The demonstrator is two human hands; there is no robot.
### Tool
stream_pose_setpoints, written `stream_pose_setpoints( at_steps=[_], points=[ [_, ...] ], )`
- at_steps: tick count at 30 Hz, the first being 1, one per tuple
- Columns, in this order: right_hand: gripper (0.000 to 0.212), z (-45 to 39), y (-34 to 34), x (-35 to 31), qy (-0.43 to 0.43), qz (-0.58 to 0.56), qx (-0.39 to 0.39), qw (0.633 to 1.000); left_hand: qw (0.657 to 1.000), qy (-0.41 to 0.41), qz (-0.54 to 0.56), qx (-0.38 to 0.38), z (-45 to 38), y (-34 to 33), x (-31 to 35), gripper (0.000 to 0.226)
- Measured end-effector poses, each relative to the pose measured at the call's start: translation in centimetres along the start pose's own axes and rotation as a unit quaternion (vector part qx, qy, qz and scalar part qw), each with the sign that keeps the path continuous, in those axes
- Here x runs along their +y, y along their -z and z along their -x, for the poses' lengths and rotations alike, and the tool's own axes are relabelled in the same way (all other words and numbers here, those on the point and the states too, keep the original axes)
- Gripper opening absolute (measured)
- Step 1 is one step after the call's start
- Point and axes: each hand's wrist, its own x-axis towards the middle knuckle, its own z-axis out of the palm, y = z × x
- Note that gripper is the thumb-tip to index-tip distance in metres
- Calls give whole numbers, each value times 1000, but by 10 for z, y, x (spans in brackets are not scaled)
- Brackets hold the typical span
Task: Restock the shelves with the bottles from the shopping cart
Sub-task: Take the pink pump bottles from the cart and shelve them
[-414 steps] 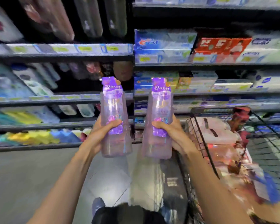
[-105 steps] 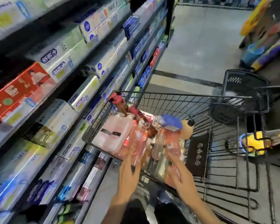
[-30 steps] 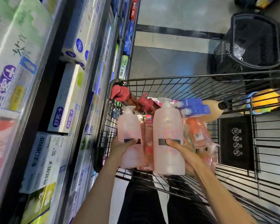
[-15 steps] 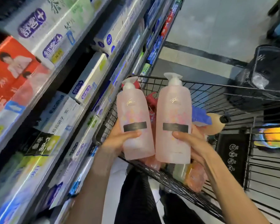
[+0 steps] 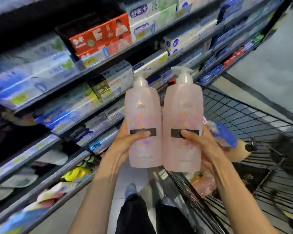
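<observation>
your left hand (image 5: 125, 146) is wrapped tight round one pink bottle (image 5: 143, 125), your right hand (image 5: 203, 146) round the other pink bottle (image 5: 183, 127). both stand upright, touching, above the cart (image 5: 243, 112). the shelves (image 5: 95, 65) lie left of the cart, nearer your left grip.

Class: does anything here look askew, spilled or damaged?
Nothing stands out. Both pink pump bottles are intact and upright, held by the left hand and right hand.
</observation>
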Motion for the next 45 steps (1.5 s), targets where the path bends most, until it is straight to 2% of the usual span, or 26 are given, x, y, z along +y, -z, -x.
stream_pose_setpoints(
  at_steps=[4,7,12,15,24,30,37,40,45],
  points=[
    [58,19,-43,20,-34,14,-49,998,996,-21,43,78,55,42,-5,88],
    [43,32,-81,41,-60,22,-83,995,988,-47,84,123,98,81,-12,84],
    [56,57,-154,85,-103,67,-155,980,975,-75,113,175,179,159,-28,66],
    [48,78,-197,118,-116,83,-180,973,965,-73,129,218,228,206,-39,63],
    [37,116,-272,193,-146,96,-172,969,936,-71,180,293,317,308,-73,64],
    [47,102,-298,217,-146,94,-191,966,927,-75,182,318,326,342,-84,69],
    [44,48,-316,258,-117,86,-244,959,924,-135,164,318,293,393,-99,78],
    [49,22,-319,277,-81,88,-258,959,923,-163,138,321,268,413,-111,78],
    [39,-15,-320,311,-19,67,-279,958,920,-205,119,313,225,434,-134,69]
  ],
)
